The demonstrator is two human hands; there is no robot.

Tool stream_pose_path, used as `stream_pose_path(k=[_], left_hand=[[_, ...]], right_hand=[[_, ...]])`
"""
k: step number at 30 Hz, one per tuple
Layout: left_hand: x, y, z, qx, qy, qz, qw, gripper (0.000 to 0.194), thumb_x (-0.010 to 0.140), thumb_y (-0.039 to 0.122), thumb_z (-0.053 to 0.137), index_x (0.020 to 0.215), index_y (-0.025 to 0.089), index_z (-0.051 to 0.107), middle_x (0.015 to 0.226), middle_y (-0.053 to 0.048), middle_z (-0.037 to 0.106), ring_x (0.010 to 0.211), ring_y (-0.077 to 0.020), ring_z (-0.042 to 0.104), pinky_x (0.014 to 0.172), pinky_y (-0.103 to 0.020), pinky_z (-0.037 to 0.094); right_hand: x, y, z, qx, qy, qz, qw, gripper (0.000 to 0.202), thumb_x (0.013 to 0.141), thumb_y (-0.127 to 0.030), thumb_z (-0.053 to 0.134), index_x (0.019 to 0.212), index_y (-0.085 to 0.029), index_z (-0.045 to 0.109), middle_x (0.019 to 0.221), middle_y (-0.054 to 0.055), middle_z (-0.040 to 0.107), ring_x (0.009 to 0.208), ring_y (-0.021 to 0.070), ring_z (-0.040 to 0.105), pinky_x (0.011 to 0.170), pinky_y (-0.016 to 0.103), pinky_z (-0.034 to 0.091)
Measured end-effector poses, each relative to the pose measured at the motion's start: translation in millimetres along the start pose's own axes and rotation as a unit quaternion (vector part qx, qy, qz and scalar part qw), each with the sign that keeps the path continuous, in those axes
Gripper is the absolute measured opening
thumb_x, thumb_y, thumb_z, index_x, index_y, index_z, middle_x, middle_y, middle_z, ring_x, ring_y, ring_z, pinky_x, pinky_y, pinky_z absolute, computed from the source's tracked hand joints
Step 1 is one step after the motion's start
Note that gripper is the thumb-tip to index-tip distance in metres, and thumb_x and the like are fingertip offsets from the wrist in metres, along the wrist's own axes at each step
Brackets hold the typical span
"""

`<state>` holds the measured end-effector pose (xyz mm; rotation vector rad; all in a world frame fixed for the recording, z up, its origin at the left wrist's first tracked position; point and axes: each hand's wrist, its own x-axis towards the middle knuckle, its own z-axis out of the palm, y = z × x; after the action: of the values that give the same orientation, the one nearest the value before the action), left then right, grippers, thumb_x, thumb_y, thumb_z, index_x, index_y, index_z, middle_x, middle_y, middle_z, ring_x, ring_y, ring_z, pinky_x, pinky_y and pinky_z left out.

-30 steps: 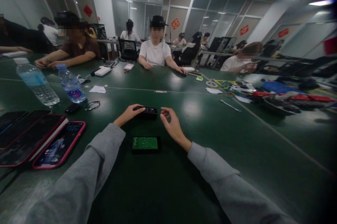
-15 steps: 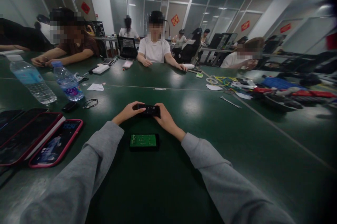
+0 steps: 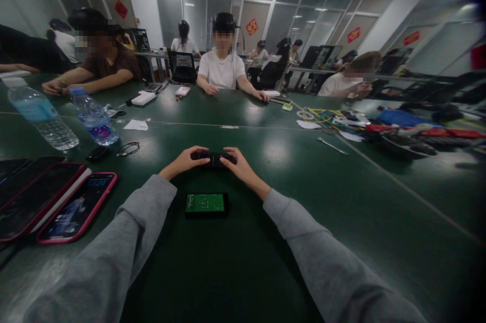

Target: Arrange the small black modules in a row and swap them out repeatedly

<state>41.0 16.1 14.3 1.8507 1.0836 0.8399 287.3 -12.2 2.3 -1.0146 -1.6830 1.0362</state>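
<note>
Between my two hands is a black rectangular case [image 3: 214, 159] with small pale marks on its upper face, held at or just above the green table. My left hand [image 3: 189, 160] grips its left end, thumb on top and fingers curled behind. At the right end, my right hand [image 3: 238, 165] pinches it the same way, thumb across the face. Nearer to me, between my forearms, a green circuit board [image 3: 205, 202] sits in a black housing [image 3: 227, 204] flat on the table. Neither hand touches that board.
To the left lie a phone in a pink case [image 3: 78, 207], other dark phones [image 3: 38, 196] and two water bottles [image 3: 93, 118]. A thin black cable [image 3: 128, 149] is nearby. On the right are a wrench [image 3: 332, 146] and tangled cables [image 3: 322, 118]. Other people [image 3: 222, 62] sit around the table.
The black case has tipped flatter, and my right thumb has moved left onto its upper face. The circuit board has stayed put; the view has shifted slightly.
</note>
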Motion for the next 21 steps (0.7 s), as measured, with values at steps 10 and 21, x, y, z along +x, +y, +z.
stream_pose_path(k=[10,21], left_hand=[[-3.4,8.7,-1.2,-0.026,-0.037,-0.003,0.999,0.059,0.068,0.043,0.079,0.12,0.022,0.063,0.126,-0.01,0.064,0.118,-0.0259,0.059,0.105,-0.044,0.041],[-6.8,18.3,-12.8,-0.036,-0.129,0.003,0.991,0.082,0.058,0.031,0.082,0.135,0.025,0.056,0.127,-0.011,0.063,0.117,-0.0275,0.058,0.102,-0.045,0.042]], right_hand=[[-0.2,0.6,-3.9,0.017,-0.034,0.018,0.999,0.063,0.077,-0.042,0.075,0.13,-0.023,0.046,0.109,0.004,0.063,0.105,0.0188,0.061,0.1,0.043,0.046],[-1.1,-6.8,-4.0,0.072,-0.023,0.05,0.996,0.056,0.074,-0.045,0.077,0.12,-0.022,0.052,0.106,0.005,0.066,0.102,0.0192,0.063,0.094,0.041,0.05]])
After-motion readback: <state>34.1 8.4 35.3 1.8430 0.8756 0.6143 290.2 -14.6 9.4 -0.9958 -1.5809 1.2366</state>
